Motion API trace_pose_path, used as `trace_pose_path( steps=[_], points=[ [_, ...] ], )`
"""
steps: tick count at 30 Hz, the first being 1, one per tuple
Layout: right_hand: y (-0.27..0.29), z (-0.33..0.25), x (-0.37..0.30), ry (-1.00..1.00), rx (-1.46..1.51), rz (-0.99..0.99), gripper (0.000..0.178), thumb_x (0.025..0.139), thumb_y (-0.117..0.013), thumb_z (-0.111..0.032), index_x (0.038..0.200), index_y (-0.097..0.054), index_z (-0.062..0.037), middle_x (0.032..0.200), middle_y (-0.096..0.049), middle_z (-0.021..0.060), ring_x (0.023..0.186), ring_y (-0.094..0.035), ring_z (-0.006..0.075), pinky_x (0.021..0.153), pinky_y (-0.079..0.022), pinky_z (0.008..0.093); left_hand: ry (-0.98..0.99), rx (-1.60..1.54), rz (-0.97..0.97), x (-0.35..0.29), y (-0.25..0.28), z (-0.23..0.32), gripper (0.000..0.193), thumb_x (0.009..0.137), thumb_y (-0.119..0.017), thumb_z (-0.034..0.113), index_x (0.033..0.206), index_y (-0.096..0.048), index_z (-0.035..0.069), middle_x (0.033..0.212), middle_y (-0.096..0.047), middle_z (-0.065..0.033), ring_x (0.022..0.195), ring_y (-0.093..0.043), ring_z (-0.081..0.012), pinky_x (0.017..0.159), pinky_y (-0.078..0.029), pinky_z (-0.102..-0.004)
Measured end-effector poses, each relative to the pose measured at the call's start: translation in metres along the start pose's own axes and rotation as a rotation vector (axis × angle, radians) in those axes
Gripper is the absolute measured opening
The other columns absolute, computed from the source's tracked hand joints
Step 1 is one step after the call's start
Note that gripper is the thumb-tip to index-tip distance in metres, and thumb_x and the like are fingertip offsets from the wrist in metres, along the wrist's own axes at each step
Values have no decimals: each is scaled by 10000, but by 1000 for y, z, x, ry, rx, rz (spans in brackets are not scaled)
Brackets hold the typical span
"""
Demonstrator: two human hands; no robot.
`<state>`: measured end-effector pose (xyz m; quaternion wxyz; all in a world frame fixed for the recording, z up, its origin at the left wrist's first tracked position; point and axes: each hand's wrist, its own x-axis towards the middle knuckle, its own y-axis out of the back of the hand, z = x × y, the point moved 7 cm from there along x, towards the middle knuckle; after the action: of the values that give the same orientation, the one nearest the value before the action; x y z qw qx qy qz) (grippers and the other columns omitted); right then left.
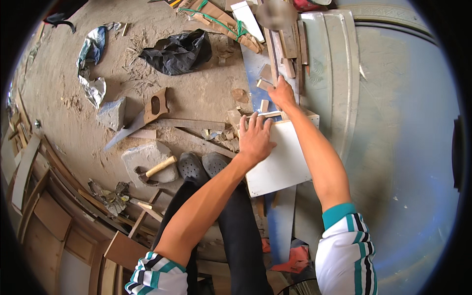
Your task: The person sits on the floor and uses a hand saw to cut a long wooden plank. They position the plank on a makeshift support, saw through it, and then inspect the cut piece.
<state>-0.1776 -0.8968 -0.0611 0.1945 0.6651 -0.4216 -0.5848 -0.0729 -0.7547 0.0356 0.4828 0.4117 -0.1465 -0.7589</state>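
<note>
A white box-like wooden piece [280, 157] lies in front of me at a slight tilt, pale wood showing along its far edge. My left hand [256, 140] lies on its far left part, fingers spread and fingertips over the edge. Beyond the box, my right hand [282, 94] is closed round what appears to be a long thin wooden strip [271, 51]; the palm hides the grip. Small wood blocks [264, 105] sit beside that hand, on a blue-and-white board [282, 226] that runs under the box.
On the dusty floor at left lie a handsaw [147, 114], a hammer [160, 168] on a stone block [142, 155], a black plastic bag [179, 51] and crumpled foil [92, 69]. Wood scraps [290, 39] pile up beyond my right hand. Wooden frames [54, 216] stand at lower left.
</note>
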Motion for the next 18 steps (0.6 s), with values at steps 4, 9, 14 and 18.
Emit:
trace_pose_path(
  steps=[4, 9, 14, 18],
  points=[
    [50, -45, -69, -119, 408, 0, 434, 856, -587, -319, 1116, -532, 24, 923, -668, 256, 923, -650, 398, 841, -499, 453, -125, -169, 148, -13, 10, -19, 705, 789, -723, 343, 1376, -441, 74, 1406, -442, -157, 1405, -277, -345, 1157, -162, -519],
    [102, -86, -177, -20, 324, 232, 522, 934, -514, -501, 1079, -584, -4, 899, -665, 224, 881, -641, 404, 783, -474, 467, 276, -687, 342, -106, 56, -54, 441, 872, -655, 222, 1246, -561, 8, 1240, -593, -197, 1241, -499, -382, 1047, -390, -398],
    [86, -151, -306, 220, 275, 90, 367, 921, -619, -383, 960, -625, -18, 788, -659, 161, 731, -644, 308, 682, -489, 392, 575, -1407, 530, -233, 80, -71, 483, 975, -571, 327, 1284, -523, -41, 1204, -631, -147, 1041, -623, -196, 900, -482, -306],
    [39, -197, -382, 438, 235, -155, 318, 883, -672, -336, 943, -621, -28, 759, -652, 141, 706, -640, 305, 666, -486, 393, 649, -1779, 768, -314, 107, -104, 561, 994, -531, 352, 1389, -420, -29, 1263, -599, -150, 1058, -618, -189, 896, -498, -305]
  ],
)
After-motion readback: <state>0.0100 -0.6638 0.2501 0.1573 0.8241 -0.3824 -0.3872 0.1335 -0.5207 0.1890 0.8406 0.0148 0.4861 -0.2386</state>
